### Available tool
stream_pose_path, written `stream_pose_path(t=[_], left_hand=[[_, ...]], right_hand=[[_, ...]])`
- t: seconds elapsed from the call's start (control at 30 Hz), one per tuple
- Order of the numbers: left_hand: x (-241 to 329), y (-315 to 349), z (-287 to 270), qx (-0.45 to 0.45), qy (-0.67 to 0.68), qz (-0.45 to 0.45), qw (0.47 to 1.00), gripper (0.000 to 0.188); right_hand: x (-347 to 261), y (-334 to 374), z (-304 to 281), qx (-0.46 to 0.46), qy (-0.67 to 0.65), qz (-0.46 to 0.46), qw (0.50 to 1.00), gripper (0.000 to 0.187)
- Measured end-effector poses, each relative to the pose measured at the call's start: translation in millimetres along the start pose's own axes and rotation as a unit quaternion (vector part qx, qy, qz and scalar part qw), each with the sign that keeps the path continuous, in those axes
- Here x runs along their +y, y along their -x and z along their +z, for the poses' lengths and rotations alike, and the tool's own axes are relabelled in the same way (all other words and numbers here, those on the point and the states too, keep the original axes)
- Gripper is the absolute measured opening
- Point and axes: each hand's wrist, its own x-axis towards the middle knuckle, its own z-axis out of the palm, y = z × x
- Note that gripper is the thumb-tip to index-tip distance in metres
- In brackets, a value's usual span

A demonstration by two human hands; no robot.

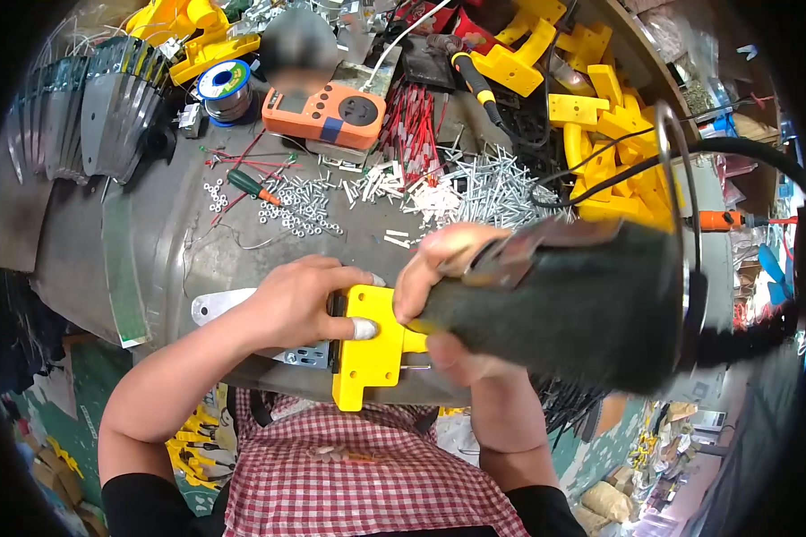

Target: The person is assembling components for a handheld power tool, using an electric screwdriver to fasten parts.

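Observation:
My left hand (304,300) pinches a yellow plastic housing (372,358) with holes in its flat face, at the near edge of the bench. White covering shows on its thumb and a fingertip. A silver metal blade (219,307) with slots reaches out to the left from the housing, partly under my left wrist. My right hand (452,268) is wrapped round a dark, thick electric screwdriver (564,304), blurred and close to the camera. Its tip is hidden near the housing's right side. A thin metal pin (416,367) shows just below.
Beyond my hands lie loose screws (501,188), nuts (300,210), white sleeves (434,199) and red wires (412,130). An orange multimeter (322,115), a solder spool (226,85) and metal blades (116,112) stand farther back. Yellow housings (613,134) pile up right, near a black cord (734,146).

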Motion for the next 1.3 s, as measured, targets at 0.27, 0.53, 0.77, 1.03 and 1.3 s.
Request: stream_pose_path(t=[0.27, 0.53, 0.77, 1.03, 1.3], left_hand=[[1.1, 2.4, -1.4, 0.008, 0.012, 0.0, 1.0, 0.054], [1.4, 3.0, -1.1, 0.007, 0.008, 0.0, 1.0, 0.053], [-1.8, 5.5, 1.1, 0.032, 0.009, 0.004, 0.999, 0.052], [0.2, 3.3, 0.6, 0.02, 0.012, 0.008, 1.0, 0.052], [0.9, 5.1, 0.5, 0.014, 0.019, -0.001, 1.0, 0.052]], right_hand=[[-20.3, -9.1, 9.4, 0.007, 0.053, 0.02, 0.998, 0.051], [-31.9, -10.3, 6.5, 0.022, 0.155, 0.04, 0.987, 0.053], [-29.3, -10.5, -2.5, 0.048, 0.058, 0.047, 0.996, 0.07], [-34.9, -5.7, 9.1, 0.1, 0.067, 0.065, 0.991, 0.083], [-36.2, 0.5, -1.1, 0.077, 0.008, 0.13, 0.988, 0.097]])
